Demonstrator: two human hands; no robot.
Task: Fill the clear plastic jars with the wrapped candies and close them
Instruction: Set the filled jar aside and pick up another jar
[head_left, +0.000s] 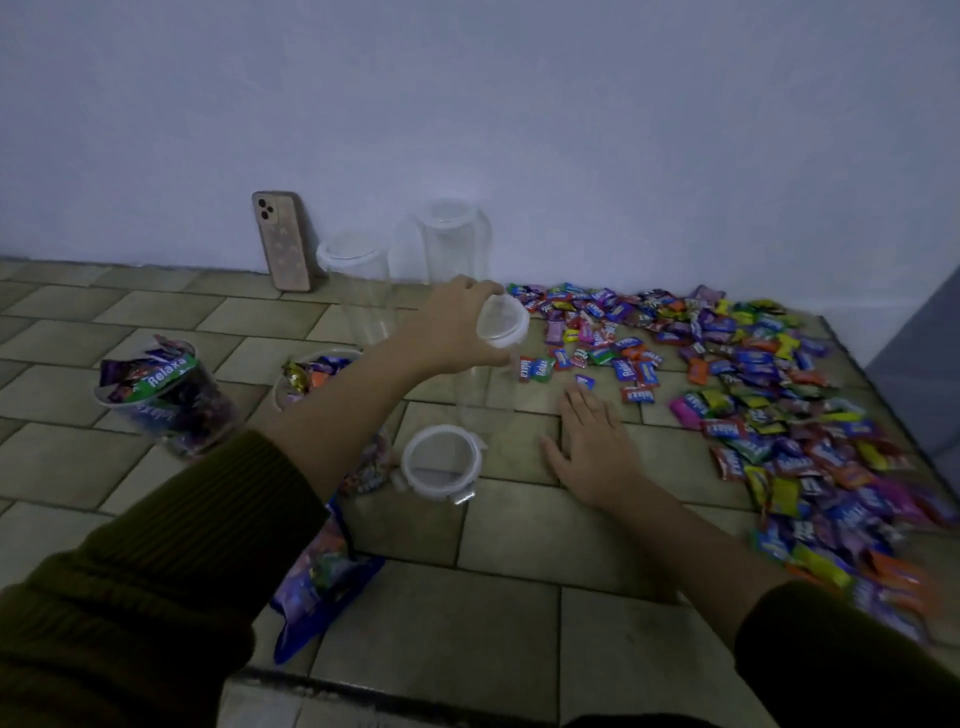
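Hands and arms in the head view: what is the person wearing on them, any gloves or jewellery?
Both arms are in dark olive-green knit sleeves with fine ribbing. The left sleeve and the right sleeve end partway up the forearms. The left hand and the right hand are bare, with no gloves, rings or watch visible.

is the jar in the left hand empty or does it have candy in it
Empty. The jar in the left hand is see-through to the floor tiles, with no wrappers inside; the candies lie loose beside it.
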